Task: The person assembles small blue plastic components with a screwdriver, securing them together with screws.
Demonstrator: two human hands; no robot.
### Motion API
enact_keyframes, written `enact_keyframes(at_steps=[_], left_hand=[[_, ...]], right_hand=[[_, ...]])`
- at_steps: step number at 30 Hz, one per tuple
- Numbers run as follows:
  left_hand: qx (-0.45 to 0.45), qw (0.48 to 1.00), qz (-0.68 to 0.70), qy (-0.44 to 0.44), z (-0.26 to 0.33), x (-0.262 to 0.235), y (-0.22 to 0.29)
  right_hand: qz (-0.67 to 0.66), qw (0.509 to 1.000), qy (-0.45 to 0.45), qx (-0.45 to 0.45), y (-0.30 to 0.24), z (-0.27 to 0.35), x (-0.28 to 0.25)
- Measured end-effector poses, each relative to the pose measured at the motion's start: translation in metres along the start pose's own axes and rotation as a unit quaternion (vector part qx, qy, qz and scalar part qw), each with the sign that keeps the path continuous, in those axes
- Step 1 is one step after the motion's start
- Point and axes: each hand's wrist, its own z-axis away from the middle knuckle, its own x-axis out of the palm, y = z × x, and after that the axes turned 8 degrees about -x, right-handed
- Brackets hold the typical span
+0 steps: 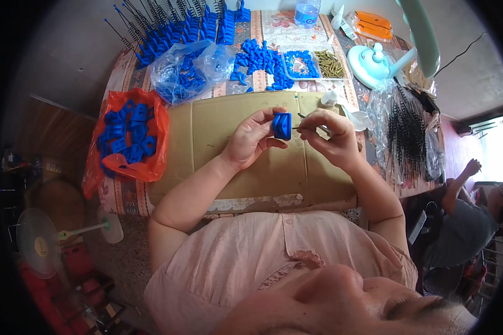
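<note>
My left hand (247,138) holds a blue plastic part (282,127) between thumb and fingers above the cardboard. Close by on its right, my right hand (334,137) is closed on a slim metal tool (324,130), whose kind is mostly hidden by the fingers. A thin dark tip points from that hand toward the blue part; I cannot tell whether they touch. Beneath both hands lies a flat sheet of brown cardboard (229,181).
A red bag (156,156) of blue parts sits left. Behind are a clear bag (187,84), loose blue pieces (260,61), a tray (317,78) with brass-coloured pieces, and blue parts with springs (179,36). Right stand a lamp (371,64) and black wiry pieces (407,131). Another person (464,229) is beyond.
</note>
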Motion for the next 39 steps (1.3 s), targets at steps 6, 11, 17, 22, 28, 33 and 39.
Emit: enact_keyframes(at_steps=[6,11,17,22,28,33,39], left_hand=[[-0.007,0.999,-0.034,0.032,0.002,0.006,0.0],[0.0,0.992,-0.107,0.07,0.003,0.009,-0.001],[0.009,0.986,-0.151,0.074,0.003,0.01,0.0],[0.012,0.99,-0.122,0.073,0.003,0.011,0.001],[0.006,0.986,-0.144,0.085,0.006,0.013,0.0],[0.028,0.982,-0.169,0.074,0.004,0.01,-0.003],[0.014,0.977,-0.201,0.075,0.008,0.016,0.005]], right_hand=[[0.013,1.0,0.003,-0.021,0.013,0.004,0.003],[0.003,1.0,0.007,0.013,0.019,0.007,0.004],[-0.092,0.991,0.039,0.092,0.026,0.016,0.007],[0.022,0.999,0.018,-0.018,0.028,0.013,0.006],[0.152,0.983,-0.041,-0.092,0.02,0.009,0.009],[0.087,0.995,-0.039,0.026,0.018,0.013,0.008],[-0.048,0.996,0.001,0.075,0.038,0.025,0.013]])
